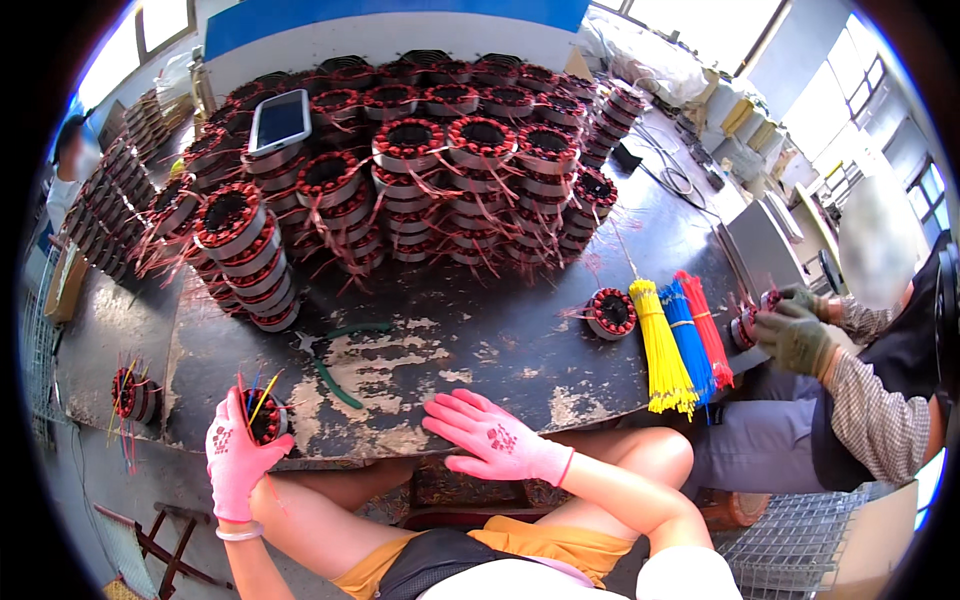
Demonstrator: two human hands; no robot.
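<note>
My left hand (236, 447), in a pink glove, grips a small motor stator (268, 416) at the table's front edge. Its fingers lie along the stator's left side and the thumb along the near side. Yellow and red wires stick up from this stator's red windings. Flat at the front edge, fingers stretched out, lies my gloved right hand (490, 436), holding nothing. Between the hands and farther back are green-handled pliers (335, 372), spread apart on the worn tabletop. Another stator (133, 395) with colored wires sits at the far left front.
Tall stacks of stators (410, 190) fill the back; a phone (280, 122) lies on one stack. To the right are one stator (611, 313) and bundles of yellow (660, 345), blue (688, 335) and red wires (706, 325). A co-worker's gloved hands (797, 335) handle another stator.
</note>
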